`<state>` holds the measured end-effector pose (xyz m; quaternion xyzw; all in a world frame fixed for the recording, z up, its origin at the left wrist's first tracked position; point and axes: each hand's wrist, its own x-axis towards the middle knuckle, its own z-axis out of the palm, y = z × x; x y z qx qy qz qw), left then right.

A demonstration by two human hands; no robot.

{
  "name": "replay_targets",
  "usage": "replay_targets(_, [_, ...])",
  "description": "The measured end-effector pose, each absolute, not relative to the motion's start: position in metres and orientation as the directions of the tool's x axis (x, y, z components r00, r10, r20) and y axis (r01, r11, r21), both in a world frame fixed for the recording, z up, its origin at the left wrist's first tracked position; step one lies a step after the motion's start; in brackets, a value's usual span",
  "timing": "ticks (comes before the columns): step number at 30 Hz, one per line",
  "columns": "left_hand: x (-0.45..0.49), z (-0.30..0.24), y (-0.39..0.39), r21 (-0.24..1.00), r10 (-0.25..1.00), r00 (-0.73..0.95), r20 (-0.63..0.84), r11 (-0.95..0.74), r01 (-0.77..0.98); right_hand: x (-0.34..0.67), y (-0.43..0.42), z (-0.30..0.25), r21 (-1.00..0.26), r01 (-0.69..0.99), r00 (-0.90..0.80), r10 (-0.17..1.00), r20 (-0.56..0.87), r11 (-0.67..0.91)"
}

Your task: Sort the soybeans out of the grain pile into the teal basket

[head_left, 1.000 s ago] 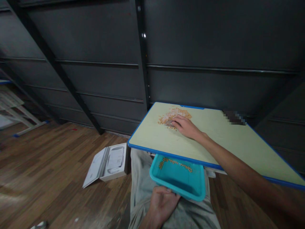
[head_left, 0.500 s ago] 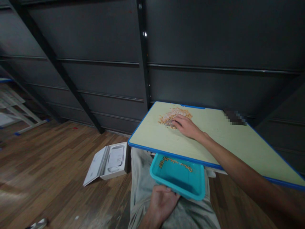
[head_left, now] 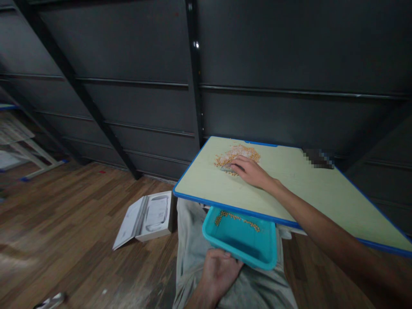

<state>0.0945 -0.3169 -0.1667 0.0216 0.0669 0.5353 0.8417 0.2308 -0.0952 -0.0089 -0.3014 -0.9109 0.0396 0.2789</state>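
Golden beads | around fingertips of right grip | left grip at turquoise tray | can't tell whether either pinches

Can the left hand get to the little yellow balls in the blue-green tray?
Probably yes: the left hand is at the near edge of the tray, and nothing visible covers the yellow balls. They lie toward the far side, so it may have to stretch.

Golden beans and whitish grains, spread on pale tabletop, turquoise tray below its edge, bean row inside
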Motion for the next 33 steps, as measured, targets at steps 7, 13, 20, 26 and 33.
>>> replay_targets(7, [0.0939,-0.1654,-0.3165,0.104,0.9,0.425,-0.095,0.433,-0.895,0.2297,-0.0968,-0.0084,-0.247,0.512,-0.67,0.563,0.483,0.822])
replay_targets(13, [0.0939,-0.167,-0.3163,0.093,0.9,0.428,-0.087,0.435,-0.896,0.2288,-0.098,-0.0083,-0.26,0.51,-0.681,0.569,0.461,0.82])
replay_targets(20, [0.0942,-0.1656,-0.3159,0.096,0.903,0.418,-0.101,0.427,-0.899,0.2287,-0.0981,-0.0099,-0.27,0.501,-0.688,0.567,0.453,0.823])
replay_targets(26, [0.0944,-0.1648,-0.316,0.09,0.899,0.415,-0.141,0.429,-0.899,0.2284,-0.0971,-0.0111,-0.269,0.485,-0.697,0.553,0.455,0.832])
replay_targets(33, [0.0938,-0.162,-0.3187,0.083,0.898,0.413,-0.154,0.428,-0.9,0.2276,-0.0999,-0.0086,-0.282,0.462,-0.702,0.541,0.462,0.841])
